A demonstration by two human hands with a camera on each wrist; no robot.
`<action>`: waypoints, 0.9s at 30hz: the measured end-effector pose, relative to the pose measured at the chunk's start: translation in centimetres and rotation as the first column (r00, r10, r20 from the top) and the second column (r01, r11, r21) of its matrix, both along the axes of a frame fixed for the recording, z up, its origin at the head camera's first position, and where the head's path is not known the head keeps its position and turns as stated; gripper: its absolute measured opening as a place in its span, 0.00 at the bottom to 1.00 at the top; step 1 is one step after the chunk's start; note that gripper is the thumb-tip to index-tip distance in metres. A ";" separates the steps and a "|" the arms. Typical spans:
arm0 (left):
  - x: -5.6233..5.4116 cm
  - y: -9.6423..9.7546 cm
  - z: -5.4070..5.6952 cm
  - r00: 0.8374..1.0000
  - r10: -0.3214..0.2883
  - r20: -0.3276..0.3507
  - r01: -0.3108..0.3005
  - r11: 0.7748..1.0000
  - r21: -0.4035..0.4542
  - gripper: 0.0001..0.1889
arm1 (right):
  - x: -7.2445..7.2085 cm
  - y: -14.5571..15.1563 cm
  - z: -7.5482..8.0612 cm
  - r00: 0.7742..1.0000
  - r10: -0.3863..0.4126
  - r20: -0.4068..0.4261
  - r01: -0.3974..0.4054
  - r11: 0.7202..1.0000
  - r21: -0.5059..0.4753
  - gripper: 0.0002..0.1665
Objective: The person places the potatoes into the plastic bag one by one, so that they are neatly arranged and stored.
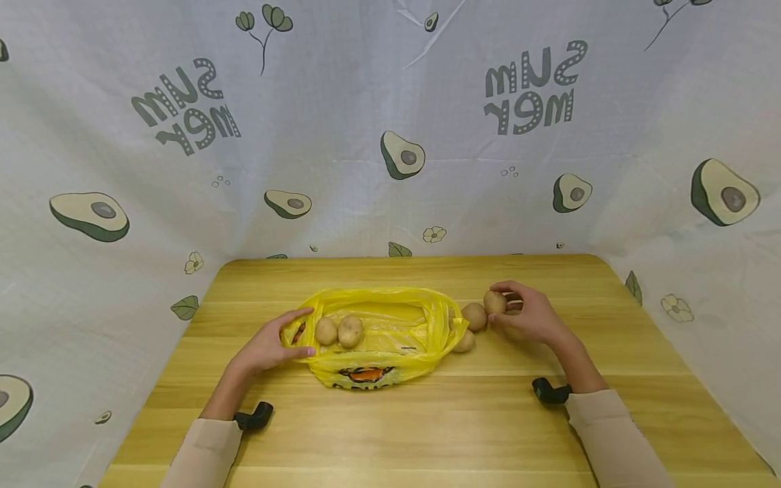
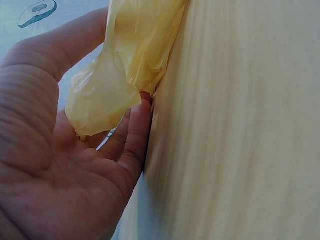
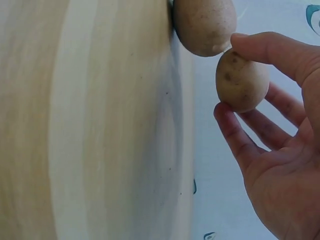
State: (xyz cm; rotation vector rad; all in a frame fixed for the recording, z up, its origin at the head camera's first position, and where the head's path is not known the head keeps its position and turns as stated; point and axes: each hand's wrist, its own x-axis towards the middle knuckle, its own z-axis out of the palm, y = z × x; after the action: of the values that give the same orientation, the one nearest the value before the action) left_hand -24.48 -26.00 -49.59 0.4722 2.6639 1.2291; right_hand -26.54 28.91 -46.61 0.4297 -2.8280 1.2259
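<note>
A yellow plastic bag (image 1: pixel 381 362) lies on its base with its mouth spread wide. Two potatoes (image 1: pixel 350 331) sit inside, toward its left end. My left hand (image 1: pixel 268 344) holds the bag's left end, thumb at the near rim and fingers at the far side. In the left wrist view, a loose fold of the bag (image 2: pixel 102 102) hangs within that hand. Right of the bag, my right hand (image 1: pixel 529 317) pinches a potato (image 3: pixel 242 82) between thumb and fingertips. Beside it rests another potato (image 1: pixel 474 316), and a further potato (image 1: pixel 464 341) lies against the bag's right end.
Everything stands on a wood-grain table (image 1: pixel 390 434). A white cloth (image 1: pixel 342 102) printed with avocados and lettering hangs behind the table and along both sides. Each wrist wears a black camera mount, such as the right one (image 1: pixel 551 392).
</note>
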 end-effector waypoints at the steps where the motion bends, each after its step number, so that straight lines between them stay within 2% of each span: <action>1: 0.0 0.0 0.0 1.000 0.000 0.001 0.000 1.000 0.002 0.45 | 0.0 0.0 0.1 1.000 -0.006 0.002 0.006 1.000 -0.005 0.35; 13: 0.1 0.0 -0.1 1.000 0.004 0.004 -0.004 1.000 0.008 0.45 | 0.8 -1.3 1.8 1.000 -0.009 -0.001 0.009 0.999 -0.051 0.38; 27: 0.1 0.1 0.0 1.000 0.006 0.016 -0.006 1.000 0.016 0.45 | 1.1 -3.0 3.3 1.000 0.004 -0.031 -0.008 0.995 -0.100 0.37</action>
State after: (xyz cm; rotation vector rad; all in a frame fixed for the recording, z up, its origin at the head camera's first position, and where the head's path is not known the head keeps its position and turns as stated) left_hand -24.35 -25.93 -49.56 0.4549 2.6459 1.2515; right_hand -25.40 25.86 -43.27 0.4485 -2.7271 1.3433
